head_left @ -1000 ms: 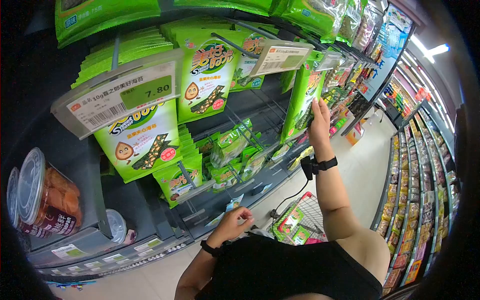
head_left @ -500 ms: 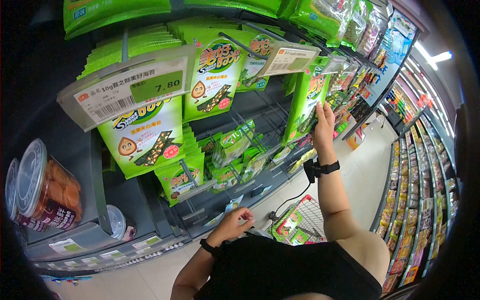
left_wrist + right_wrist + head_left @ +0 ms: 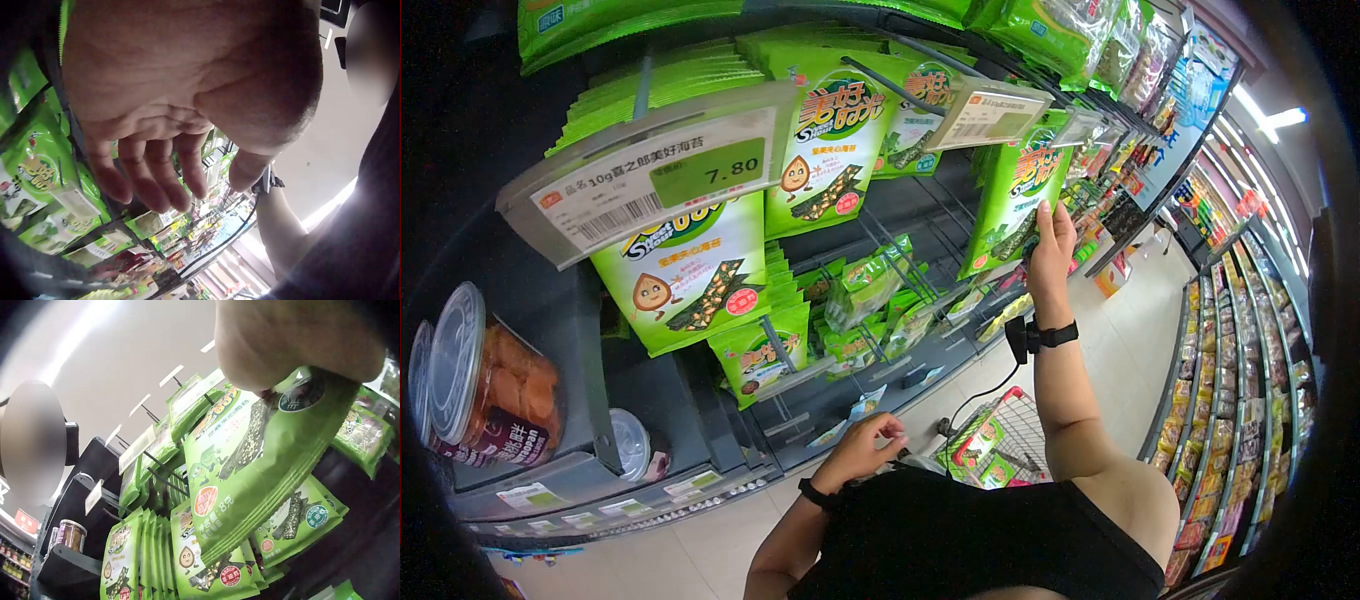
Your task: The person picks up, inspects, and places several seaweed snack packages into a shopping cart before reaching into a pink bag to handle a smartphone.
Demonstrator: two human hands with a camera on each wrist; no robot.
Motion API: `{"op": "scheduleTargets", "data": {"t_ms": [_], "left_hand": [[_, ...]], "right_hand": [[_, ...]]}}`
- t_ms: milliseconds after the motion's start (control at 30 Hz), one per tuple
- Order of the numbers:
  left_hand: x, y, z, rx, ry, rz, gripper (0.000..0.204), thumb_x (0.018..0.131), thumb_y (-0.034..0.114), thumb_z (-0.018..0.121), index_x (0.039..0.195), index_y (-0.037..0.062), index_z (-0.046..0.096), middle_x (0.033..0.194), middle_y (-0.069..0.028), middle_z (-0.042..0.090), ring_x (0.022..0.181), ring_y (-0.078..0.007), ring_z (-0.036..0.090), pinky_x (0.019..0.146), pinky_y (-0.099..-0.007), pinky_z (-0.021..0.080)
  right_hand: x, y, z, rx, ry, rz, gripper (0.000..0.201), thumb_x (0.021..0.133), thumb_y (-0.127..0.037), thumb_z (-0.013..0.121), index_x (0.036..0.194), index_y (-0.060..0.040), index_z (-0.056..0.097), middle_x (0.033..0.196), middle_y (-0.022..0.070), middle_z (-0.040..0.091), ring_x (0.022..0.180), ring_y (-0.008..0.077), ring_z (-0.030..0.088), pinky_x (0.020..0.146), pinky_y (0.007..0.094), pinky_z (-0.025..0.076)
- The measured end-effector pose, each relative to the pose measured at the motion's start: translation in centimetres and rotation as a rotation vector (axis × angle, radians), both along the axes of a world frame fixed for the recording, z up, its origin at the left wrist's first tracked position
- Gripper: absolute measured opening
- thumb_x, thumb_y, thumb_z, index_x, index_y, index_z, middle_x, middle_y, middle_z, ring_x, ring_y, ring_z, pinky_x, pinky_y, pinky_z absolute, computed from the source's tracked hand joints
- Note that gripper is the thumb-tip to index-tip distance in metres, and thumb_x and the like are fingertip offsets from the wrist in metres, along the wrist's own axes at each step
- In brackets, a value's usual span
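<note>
My right hand (image 3: 1052,255) grips a green seaweed snack packet (image 3: 1012,205) by its edge, in front of the rack. The right wrist view shows the packet (image 3: 262,475) tilted, its printed front partly facing the camera and its corner under the hand (image 3: 294,344). My left hand (image 3: 860,455) hangs low near my body with fingers loosely curled. In the left wrist view the left palm (image 3: 187,81) holds nothing. More seaweed packets (image 3: 825,140) hang on hooks to the left of the held one.
A price tag (image 3: 660,175) juts out in front of the hanging packets. Plastic tubs (image 3: 495,385) stand on the shelf at left. A shopping cart (image 3: 1025,430) with green packets is below my right arm. Stocked shelves (image 3: 1235,400) line the aisle's far side.
The held packet has turned so that more of its front faces the head camera. My right hand has shifted slightly to the right in the view; the left hand stays where it was.
</note>
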State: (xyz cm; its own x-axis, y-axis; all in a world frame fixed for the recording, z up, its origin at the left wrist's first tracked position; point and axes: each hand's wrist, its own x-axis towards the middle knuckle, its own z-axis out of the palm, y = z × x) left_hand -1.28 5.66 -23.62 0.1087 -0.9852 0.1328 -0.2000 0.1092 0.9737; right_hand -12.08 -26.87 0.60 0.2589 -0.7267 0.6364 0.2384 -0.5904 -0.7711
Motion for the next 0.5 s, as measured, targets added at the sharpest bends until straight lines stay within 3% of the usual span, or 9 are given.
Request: {"op": "scheduleTargets", "data": {"t_ms": [500], "left_hand": [[0.75, 1.06, -0.08, 0.032, -0.002, 0.013, 0.027, 0.096, 0.027, 0.074, 0.109, 0.0038, 0.067, 0.098, -0.0063, 0.07, 0.095, -0.0184, 0.067, 0.089, -0.0351, 0.054]], "right_hand": [[0.43, -0.02, 0.46, -0.004, 0.006, -0.017, 0.034, 0.11, -0.024, 0.053, 0.13, 0.0021, 0.062, 0.115, 0.0043, 0.071, 0.099, 0.0092, 0.064, 0.089, 0.0273, 0.049]]}}
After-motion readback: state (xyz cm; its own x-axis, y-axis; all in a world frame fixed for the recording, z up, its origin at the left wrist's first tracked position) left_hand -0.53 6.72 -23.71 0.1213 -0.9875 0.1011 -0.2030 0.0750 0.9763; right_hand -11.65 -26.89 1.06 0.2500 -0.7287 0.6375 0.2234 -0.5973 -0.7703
